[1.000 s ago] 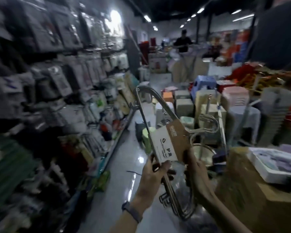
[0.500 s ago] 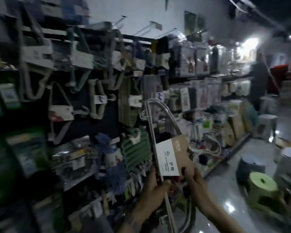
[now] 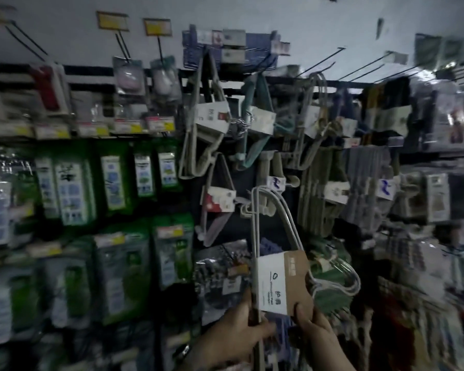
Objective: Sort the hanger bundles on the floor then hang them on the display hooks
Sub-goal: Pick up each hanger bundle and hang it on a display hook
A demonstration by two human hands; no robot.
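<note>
I hold one bundle of pale hangers (image 3: 276,210) upright in front of the display wall, wrapped in a white and brown card sleeve (image 3: 281,279). My left hand (image 3: 233,336) grips the bundle's straight bar below the sleeve. My right hand (image 3: 316,330) pinches the sleeve's lower right corner. The bundle's hooks (image 3: 340,279) stick out to the right. Other hanger bundles (image 3: 204,124) hang from display hooks on the wall above. Several bare hooks (image 3: 324,60) jut out near the top right.
Green packaged goods (image 3: 113,183) fill the shelves on the left. Grey packets (image 3: 437,199) hang on the right. Yellow price tags (image 3: 157,27) sit on hooks at the top. The picture is blurred.
My view has swung left from the aisle to face the display wall. Both hands have kept their hold on the bundle, which is now upright before the hanging hangers.
</note>
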